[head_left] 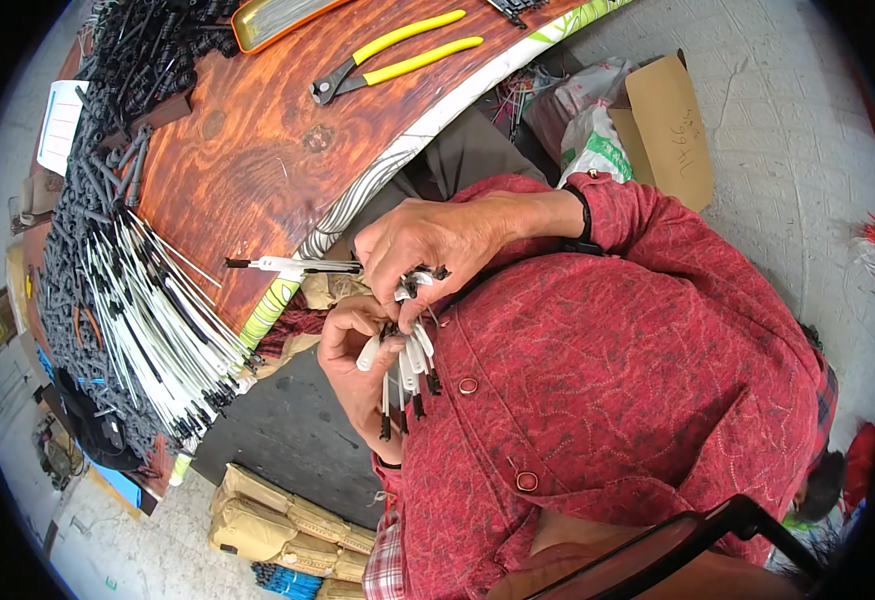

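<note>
My right hand (pixel 437 235) is closed around thin black-tipped rods with white plastic tabs; one white-tabbed rod (pixel 282 264) juts out from it toward the table. Just below it, my left hand (pixel 347 340) pinches several similar white-tabbed rods (pixel 412 365), whose black ends hang down in front of the red shirt. The fingertips of both hands almost meet, and the exact point of contact is hidden by the fingers. Left of the hands, a fanned pile of white rods with black tips (pixel 152 320) lies along the table edge.
On the wood-grain table (pixel 257 170) lie yellow-handled cutting pliers (pixel 392 60) and an orange-rimmed tray (pixel 282 22). Heaps of black plastic parts (pixel 142 60) cover its left side. An open cardboard box (pixel 662 125) and plastic bags (pixel 582 110) sit beyond my right arm. Wrapped tan bundles (pixel 277 520) rest below.
</note>
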Demonstrator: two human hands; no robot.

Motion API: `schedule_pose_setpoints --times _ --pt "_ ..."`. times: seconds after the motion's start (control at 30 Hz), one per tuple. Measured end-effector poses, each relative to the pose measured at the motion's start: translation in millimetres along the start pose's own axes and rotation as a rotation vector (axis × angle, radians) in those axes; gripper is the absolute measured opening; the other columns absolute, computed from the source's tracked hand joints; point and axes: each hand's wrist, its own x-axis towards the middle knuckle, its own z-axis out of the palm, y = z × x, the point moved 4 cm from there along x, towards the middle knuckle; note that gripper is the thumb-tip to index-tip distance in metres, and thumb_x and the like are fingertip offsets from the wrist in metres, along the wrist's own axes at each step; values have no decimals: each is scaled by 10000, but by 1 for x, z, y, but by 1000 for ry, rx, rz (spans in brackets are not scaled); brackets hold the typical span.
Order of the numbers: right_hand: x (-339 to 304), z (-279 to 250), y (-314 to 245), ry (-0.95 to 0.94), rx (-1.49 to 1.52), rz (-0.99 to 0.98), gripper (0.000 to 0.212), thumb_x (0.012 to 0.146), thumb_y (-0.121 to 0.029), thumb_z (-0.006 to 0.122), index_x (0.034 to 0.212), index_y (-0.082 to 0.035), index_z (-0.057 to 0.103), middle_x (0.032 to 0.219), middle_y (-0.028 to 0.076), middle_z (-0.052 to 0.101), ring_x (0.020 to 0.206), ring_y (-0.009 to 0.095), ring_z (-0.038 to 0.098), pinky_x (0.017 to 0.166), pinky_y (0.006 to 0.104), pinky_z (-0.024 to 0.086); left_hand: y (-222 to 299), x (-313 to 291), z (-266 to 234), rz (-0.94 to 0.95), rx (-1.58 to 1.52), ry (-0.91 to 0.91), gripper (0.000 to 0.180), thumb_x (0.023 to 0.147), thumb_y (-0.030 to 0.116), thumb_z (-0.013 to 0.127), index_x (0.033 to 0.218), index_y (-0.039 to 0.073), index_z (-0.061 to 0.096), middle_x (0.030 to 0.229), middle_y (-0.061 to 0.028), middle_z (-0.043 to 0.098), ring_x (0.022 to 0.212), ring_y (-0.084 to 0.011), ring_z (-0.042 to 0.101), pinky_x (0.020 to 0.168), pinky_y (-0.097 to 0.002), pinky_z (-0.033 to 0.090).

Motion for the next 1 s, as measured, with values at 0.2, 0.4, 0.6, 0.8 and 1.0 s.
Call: schedule_pose_setpoints --times 0.2,0.4,0.6,0.8,1.0 --pt "0 2 2 -83 -4 -7 176 779 -210 819 817 -89 698 809 36 677 800 248 593 672 375 477 15 5 4 -123 251 -75 279 776 0 783 977 13 590 951 -63 622 876 -139 603 816 -287 473" --pt "0 3 2 -91 26 -33 182 788 -228 814 810 -90 697 798 46 669 796 256 592 665 381 475 10 9 -2 84 370 -216 203 784 7 754 917 9 602 934 -90 606 868 -161 589 798 -284 460" --pt "0 0 2 -92 19 16 194 795 -251 809 817 -91 701 792 50 668 798 259 592 665 381 479 14 11 2 61 339 -242 236 760 22 779 891 15 584 922 -91 594 848 -157 575 785 -287 453" --pt "-2 1 3 -71 19 14 185 798 -252 804 823 -96 708 798 45 674 795 255 591 668 376 481 8 7 4 -120 214 -150 308 734 -21 799 923 34 562 917 -57 592 858 -143 570 804 -300 453" --pt "-5 0 5 -30 18 30 179 786 -246 806 832 -99 716 801 35 677 801 246 595 675 369 488 3 10 8 13 171 -115 331 734 17 846 958 13 603 936 -77 632 869 -161 598 807 -289 465"
